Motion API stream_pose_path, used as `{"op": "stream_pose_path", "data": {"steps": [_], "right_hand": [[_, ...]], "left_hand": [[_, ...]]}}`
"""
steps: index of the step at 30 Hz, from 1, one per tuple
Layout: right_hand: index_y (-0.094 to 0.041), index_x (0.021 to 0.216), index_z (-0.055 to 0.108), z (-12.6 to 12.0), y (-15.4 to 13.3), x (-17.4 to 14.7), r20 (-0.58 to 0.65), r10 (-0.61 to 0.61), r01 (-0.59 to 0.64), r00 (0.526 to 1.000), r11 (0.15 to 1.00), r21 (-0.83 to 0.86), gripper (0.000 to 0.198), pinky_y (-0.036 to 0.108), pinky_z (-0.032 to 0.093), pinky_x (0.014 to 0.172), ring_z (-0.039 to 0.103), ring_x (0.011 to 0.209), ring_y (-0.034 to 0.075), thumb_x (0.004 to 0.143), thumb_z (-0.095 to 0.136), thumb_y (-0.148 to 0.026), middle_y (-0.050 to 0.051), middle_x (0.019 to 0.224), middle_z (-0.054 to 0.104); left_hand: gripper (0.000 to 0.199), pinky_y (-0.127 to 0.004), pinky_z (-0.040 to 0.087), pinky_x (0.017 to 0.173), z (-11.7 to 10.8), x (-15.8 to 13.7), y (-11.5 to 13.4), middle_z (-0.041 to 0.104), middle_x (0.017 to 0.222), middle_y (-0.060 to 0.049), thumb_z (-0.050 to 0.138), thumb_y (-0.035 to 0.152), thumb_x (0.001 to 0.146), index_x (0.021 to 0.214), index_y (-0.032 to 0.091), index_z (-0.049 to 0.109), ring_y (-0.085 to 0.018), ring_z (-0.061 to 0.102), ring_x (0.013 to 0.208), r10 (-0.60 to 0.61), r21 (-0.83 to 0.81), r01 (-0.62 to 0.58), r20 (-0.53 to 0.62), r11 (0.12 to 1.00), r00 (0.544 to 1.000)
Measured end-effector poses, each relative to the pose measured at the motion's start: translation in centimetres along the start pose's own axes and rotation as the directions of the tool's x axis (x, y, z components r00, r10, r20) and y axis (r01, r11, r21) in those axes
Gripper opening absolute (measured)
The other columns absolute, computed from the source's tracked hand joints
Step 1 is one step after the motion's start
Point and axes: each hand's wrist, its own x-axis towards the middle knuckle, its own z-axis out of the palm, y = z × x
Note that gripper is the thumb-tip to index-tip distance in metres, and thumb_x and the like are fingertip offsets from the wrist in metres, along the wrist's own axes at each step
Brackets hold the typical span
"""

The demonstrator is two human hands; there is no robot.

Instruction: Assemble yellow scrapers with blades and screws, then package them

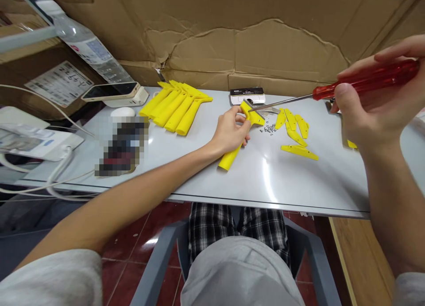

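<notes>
My left hand (234, 131) is closed round the neck of a yellow scraper (230, 157), whose wide head has a metal blade along its edge. Its handle slants down toward the table's front. A red-handled screwdriver (368, 79) is gripped in my right hand (375, 106), its shaft pointing left with the tip at the scraper's head. Small loose screws (270, 129) lie in a pile just right of that head. Several flat yellow plates (299, 152) with holes are scattered beyond them. Thin metal blades (270, 110) rest partly behind the scraper.
Several yellow scraper handles (181, 106) lie in a row at the back left. A small black and white box (247, 96) stands against the cardboard (199, 47). To the left are a phone (111, 92), a water bottle (88, 47) and white cables (49, 182).
</notes>
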Motion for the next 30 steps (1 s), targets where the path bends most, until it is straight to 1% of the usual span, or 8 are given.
{"op": "stream_pose_path", "data": {"steps": [3, 7, 12, 16, 19, 23, 26, 30], "right_hand": [[-0.018, 0.126, 0.063, 0.0, -0.2, 0.1, 0.012, -0.015, 0.015, 1.000, 1.000, -0.024, 0.048, 0.015, 0.064, 0.082, 0.069, 0.093, 0.000, 0.080, 0.077, -0.022, 0.000, 0.127, 0.052], [-0.016, 0.125, 0.064, -0.7, 0.5, 0.1, 0.033, -0.104, 0.109, 0.994, 0.968, -0.224, 0.052, -0.003, 0.050, 0.071, 0.061, 0.093, -0.008, 0.079, 0.082, -0.032, -0.002, 0.122, 0.057], [-0.009, 0.107, 0.061, -0.6, 0.9, -0.2, 0.002, -0.105, 0.101, 0.995, 0.956, -0.277, 0.032, -0.006, 0.042, 0.063, 0.058, 0.077, -0.011, 0.085, 0.075, -0.028, -0.004, 0.104, 0.058], [-0.012, 0.110, 0.062, -0.2, 0.6, -0.2, -0.022, -0.060, 0.055, 0.998, 0.982, -0.180, 0.039, 0.004, 0.056, 0.073, 0.064, 0.087, -0.005, 0.082, 0.079, -0.032, -0.001, 0.113, 0.057], [-0.016, 0.120, 0.061, 0.0, 0.2, -0.1, 0.005, -0.012, 0.013, 1.000, 0.998, -0.063, 0.043, 0.014, 0.063, 0.081, 0.070, 0.097, 0.001, 0.081, 0.078, -0.024, 0.000, 0.126, 0.053], [-0.022, 0.131, 0.059, -0.3, 0.5, -0.1, 0.033, -0.065, 0.067, 0.997, 0.996, -0.064, 0.058, 0.013, 0.065, 0.082, 0.069, 0.094, -0.002, 0.077, 0.081, -0.021, -0.003, 0.133, 0.049], [-0.018, 0.123, 0.062, -0.7, 1.1, 0.0, 0.051, -0.162, 0.169, 0.985, 0.969, -0.179, 0.058, -0.002, 0.055, 0.075, 0.060, 0.088, -0.011, 0.071, 0.087, -0.025, -0.005, 0.131, 0.053], [-0.012, 0.112, 0.062, -0.8, 1.5, 0.1, 0.013, -0.149, 0.147, 0.989, 0.953, -0.264, 0.042, -0.008, 0.045, 0.072, 0.050, 0.079, -0.016, 0.078, 0.082, -0.025, -0.004, 0.111, 0.055]], "left_hand": [[0.016, -0.021, 0.050, 0.040, -0.1, 0.2, -0.1, 0.069, 0.089, -0.002, 0.066, 0.018, 0.093, 0.102, 0.022, 0.054, -0.011, 0.067, 0.051, -0.001, 0.000, 0.001, -0.012, 1.000, 1.000], [0.017, -0.021, 0.050, 0.040, -0.2, 0.3, -0.2, 0.070, 0.089, -0.002, 0.066, 0.017, 0.093, 0.104, 0.022, 0.055, -0.012, 0.067, 0.051, -0.005, 0.005, 0.005, -0.023, 1.000, 1.000], [0.018, -0.021, 0.050, 0.041, -0.1, 0.3, -0.1, 0.069, 0.088, -0.002, 0.066, 0.016, 0.092, 0.104, 0.022, 0.055, -0.011, 0.067, 0.052, -0.009, 0.005, 0.009, -0.021, 1.000, 1.000], [0.019, -0.021, 0.049, 0.040, -0.1, 0.3, 0.0, 0.069, 0.088, -0.002, 0.068, 0.015, 0.092, 0.103, 0.023, 0.055, -0.011, 0.066, 0.051, -0.017, -0.009, 0.016, -0.029, 1.000, 0.999], [0.019, -0.021, 0.049, 0.040, -0.2, 0.4, 0.0, 0.070, 0.089, -0.002, 0.068, 0.016, 0.092, 0.104, 0.023, 0.056, -0.011, 0.067, 0.052, -0.028, -0.004, 0.028, -0.028, 1.000, 0.999], [0.020, -0.022, 0.050, 0.040, -0.2, 0.6, -0.3, 0.071, 0.091, -0.003, 0.069, 0.018, 0.092, 0.105, 0.023, 0.055, -0.012, 0.067, 0.052, -0.024, -0.002, 0.024, -0.031, 1.000, 0.999], [0.021, -0.023, 0.049, 0.040, -0.3, 0.6, -0.4, 0.071, 0.092, -0.003, 0.071, 0.019, 0.091, 0.105, 0.022, 0.055, -0.012, 0.067, 0.052, -0.012, -0.007, 0.012, -0.030, 1.000, 0.999], [0.018, -0.022, 0.049, 0.041, -0.3, 0.4, -0.1, 0.070, 0.089, -0.003, 0.069, 0.020, 0.093, 0.104, 0.022, 0.055, -0.011, 0.066, 0.052, -0.007, 0.010, 0.007, -0.032, 1.000, 0.999]]}}
